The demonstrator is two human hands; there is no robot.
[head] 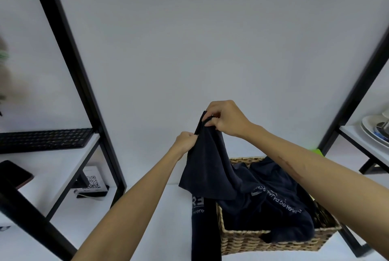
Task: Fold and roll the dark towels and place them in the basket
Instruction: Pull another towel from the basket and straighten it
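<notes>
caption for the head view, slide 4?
Both hands, left hand and right hand, lift a dark towel above the wicker basket of unfolded towels.

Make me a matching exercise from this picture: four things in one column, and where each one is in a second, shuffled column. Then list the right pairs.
Things:
1. keyboard
2. plates
3. wicker basket
4. lifted dark towel

Places:
A. on the white table, lower right, with dark towels piled in it
B. on the shelf at the left
C. held up in the grip of the left hand and the right hand
D. stacked on the shelf at the right edge

Pairs: 1-B, 2-D, 3-A, 4-C
</notes>
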